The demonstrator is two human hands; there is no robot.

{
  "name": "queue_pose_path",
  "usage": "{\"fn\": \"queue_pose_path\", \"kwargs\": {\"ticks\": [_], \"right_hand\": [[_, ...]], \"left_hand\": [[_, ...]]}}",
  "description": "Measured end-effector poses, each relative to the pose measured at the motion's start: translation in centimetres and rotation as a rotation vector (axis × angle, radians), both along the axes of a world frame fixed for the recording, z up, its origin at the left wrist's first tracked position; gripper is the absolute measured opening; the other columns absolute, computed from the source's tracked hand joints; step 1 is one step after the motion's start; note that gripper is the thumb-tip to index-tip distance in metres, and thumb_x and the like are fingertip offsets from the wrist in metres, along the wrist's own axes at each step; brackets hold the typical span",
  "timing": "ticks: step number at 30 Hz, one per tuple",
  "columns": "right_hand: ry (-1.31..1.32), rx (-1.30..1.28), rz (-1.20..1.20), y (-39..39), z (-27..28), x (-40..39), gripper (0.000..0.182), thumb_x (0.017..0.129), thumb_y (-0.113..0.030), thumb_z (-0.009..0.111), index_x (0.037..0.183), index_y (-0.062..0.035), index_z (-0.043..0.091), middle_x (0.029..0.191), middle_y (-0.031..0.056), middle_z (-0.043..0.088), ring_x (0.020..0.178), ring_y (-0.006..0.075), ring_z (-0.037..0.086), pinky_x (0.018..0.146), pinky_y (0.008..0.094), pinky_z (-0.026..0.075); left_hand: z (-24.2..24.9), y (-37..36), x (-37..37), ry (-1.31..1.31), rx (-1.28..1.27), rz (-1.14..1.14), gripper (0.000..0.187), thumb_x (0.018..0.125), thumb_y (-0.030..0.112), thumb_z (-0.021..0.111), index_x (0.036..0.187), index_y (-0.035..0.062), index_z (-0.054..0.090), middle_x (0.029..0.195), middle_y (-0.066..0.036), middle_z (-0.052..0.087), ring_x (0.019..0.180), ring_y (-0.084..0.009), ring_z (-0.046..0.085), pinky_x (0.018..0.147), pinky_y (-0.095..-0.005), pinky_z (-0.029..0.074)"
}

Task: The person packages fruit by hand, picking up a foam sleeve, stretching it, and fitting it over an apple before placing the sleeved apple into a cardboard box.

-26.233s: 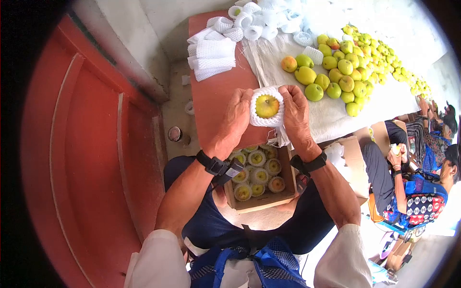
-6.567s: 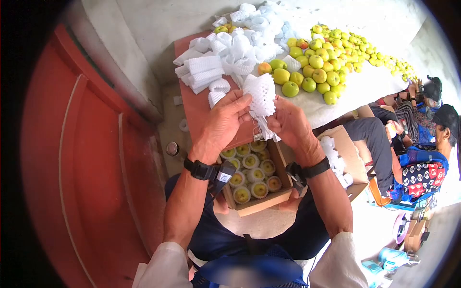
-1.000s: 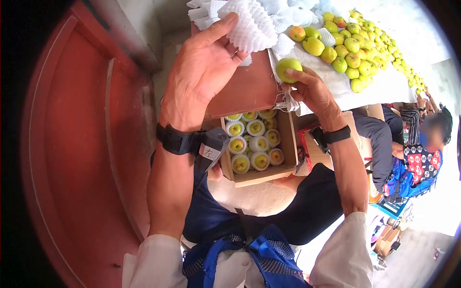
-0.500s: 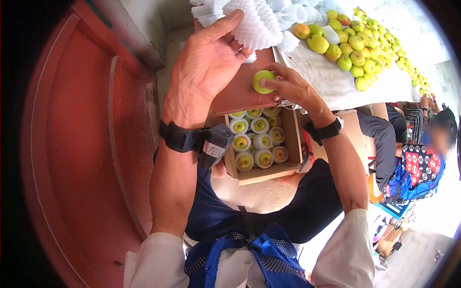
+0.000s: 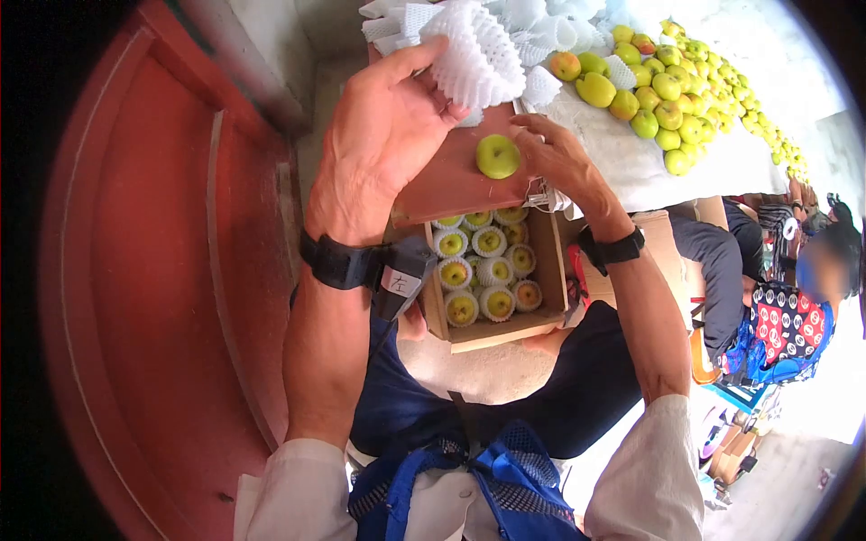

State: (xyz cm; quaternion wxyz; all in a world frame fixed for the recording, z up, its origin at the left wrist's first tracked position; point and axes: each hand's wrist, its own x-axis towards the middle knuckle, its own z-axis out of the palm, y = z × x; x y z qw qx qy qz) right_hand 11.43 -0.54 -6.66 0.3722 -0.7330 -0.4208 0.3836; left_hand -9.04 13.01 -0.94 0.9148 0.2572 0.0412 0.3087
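A white foam fruit net (image 5: 478, 59) is pinched between the thumb and fingers of my left hand (image 5: 374, 135), its palm turned up. Below it, one green apple (image 5: 498, 157) rests stem-up on the red-brown tabletop (image 5: 442, 185). My right hand (image 5: 555, 158) is just right of this apple, fingers parted and holding nothing. Under the table edge stands an open cardboard box (image 5: 505, 335) between my legs. Inside it, several apples (image 5: 496, 302) sit in white foam nets.
Loose foam nets (image 5: 546, 36) lie in a heap at the back of the table. To their right, a large pile of green and reddish apples (image 5: 667, 86) covers a white cloth (image 5: 595, 149). A red door (image 5: 153, 270) is on the left. Another person (image 5: 785, 316) sits at the right.
My right hand has let go of the green apple, which now stands on the tabletop, and has drawn slightly right. My left hand keeps the foam net, which has tilted a little.
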Motion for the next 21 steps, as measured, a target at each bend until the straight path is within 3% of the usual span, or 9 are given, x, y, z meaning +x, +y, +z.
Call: {"fn": "queue_pose_path", "kwargs": {"ticks": [2, 3, 6, 7, 12, 14, 15, 17, 21], "right_hand": [[-0.115, 0.226, -0.058, 1.0, 1.6, 0.1, 0.049, 0.103, -0.034, 0.060, 0.137, 0.0008, 0.057, 0.099, 0.0072, 0.069, 0.075, 0.0108, 0.064, 0.068, 0.0244, 0.051], [0.100, 0.192, -0.056, 0.0, 3.0, 0.6, 0.045, 0.102, -0.028, 0.061, 0.136, 0.0008, 0.057, 0.111, 0.0077, 0.069, 0.089, 0.0127, 0.069, 0.077, 0.0252, 0.054], [0.201, 0.321, -0.006, -0.6, 4.0, -0.8, 0.046, 0.097, -0.019, 0.066, 0.137, 0.0001, 0.056, 0.126, 0.0096, 0.065, 0.111, 0.0178, 0.066, 0.094, 0.0279, 0.054], [-0.639, 0.577, 0.347, -0.2, 4.3, -1.2, 0.054, 0.092, -0.009, 0.068, 0.142, -0.0003, 0.050, 0.137, 0.0115, 0.059, 0.129, 0.0217, 0.057, 0.109, 0.0296, 0.046], [-0.503, 0.536, 0.264, -0.8, 6.8, -2.7, 0.046, 0.098, -0.018, 0.063, 0.138, 0.0021, 0.052, 0.135, 0.0144, 0.061, 0.127, 0.0235, 0.057, 0.109, 0.0326, 0.045], [1.132, 0.471, 0.313, -0.8, 6.9, -2.1, 0.039, 0.105, -0.029, 0.055, 0.129, 0.0018, 0.058, 0.128, 0.0140, 0.063, 0.120, 0.0236, 0.060, 0.107, 0.0360, 0.047], [1.132, 0.476, 0.318, -1.0, 6.9, -2.2, 0.039, 0.105, -0.029, 0.055, 0.129, 0.0018, 0.058, 0.128, 0.0140, 0.063, 0.120, 0.0236, 0.060, 0.107, 0.0360, 0.047], [0.846, 0.425, 0.061, -1.6, 7.5, -3.3, 0.035, 0.107, -0.030, 0.050, 0.121, -0.0004, 0.061, 0.109, 0.0086, 0.068, 0.103, 0.0204, 0.065, 0.089, 0.0338, 0.051], [0.776, 0.404, 0.049, -2.2, 6.8, -2.3, 0.033, 0.107, -0.031, 0.050, 0.117, -0.0014, 0.062, 0.107, 0.0073, 0.069, 0.097, 0.0155, 0.064, 0.078, 0.0290, 0.047]], "left_hand": [[0.8, -0.8, 0.2, -0.005, -0.050, 0.017, 0.032, 0.097, 0.015, 0.061, 0.125, 0.0006, 0.059, 0.125, -0.009, 0.063, 0.116, -0.0221, 0.057, 0.097, -0.0404, 0.044], [1.3, -1.2, 0.3, -0.003, -0.111, 0.035, 0.030, 0.097, 0.015, 0.057, 0.123, -0.0013, 0.060, 0.123, -0.011, 0.064, 0.114, -0.0231, 0.057, 0.097, -0.0411, 0.045], [1.5, -2.0, 0.7, -0.002, -0.119, -0.046, 0.028, 0.096, 0.013, 0.055, 0.117, -0.0048, 0.061, 0.111, -0.014, 0.065, 0.107, -0.0252, 0.058, 0.096, -0.0414, 0.045], [1.2, -2.2, 0.9, -0.049, -0.063, -0.080, 0.028, 0.095, 0.013, 0.055, 0.116, -0.0071, 0.060, 0.101, -0.014, 0.063, 0.099, -0.0260, 0.057, 0.095, -0.0407, 0.045], [-0.5, -2.5, 1.3, 0.071, 0.107, -0.099, 0.029, 0.094, 0.012, 0.055, 0.114, -0.0080, 0.059, 0.099, -0.013, 0.061, 0.094, -0.0259, 0.054, 0.091, -0.0393, 0.044], [-0.8, -2.4, 1.3, 0.065, 0.097, -0.164, 0.030, 0.094, 0.013, 0.055, 0.115, -0.0078, 0.060, 0.102, -0.014, 0.062, 0.095, -0.0259, 0.056, 0.092, -0.0390, 0.045], [-1.3, -2.2, 1.2, 0.066, 0.103, -0.163, 0.030, 0.094, 0.013, 0.055, 0.115, -0.0078, 0.060, 0.102, -0.014, 0.062, 0.095, -0.0259, 0.056, 0.092, -0.0390, 0.045], [-1.7, -2.0, 1.2, 0.092, 0.028, -0.202, 0.023, 0.095, 0.009, 0.057, 0.108, -0.0078, 0.064, 0.111, -0.015, 0.067, 0.105, -0.0277, 0.065, 0.100, -0.0411, 0.050], [-1.6, -2.5, 0.8, 0.117, -0.029, -0.188, 0.018, 0.094, 0.006, 0.061, 0.106, -0.0059, 0.066, 0.108, -0.013, 0.068, 0.105, -0.0238, 0.065, 0.096, -0.0399, 0.053]]}}
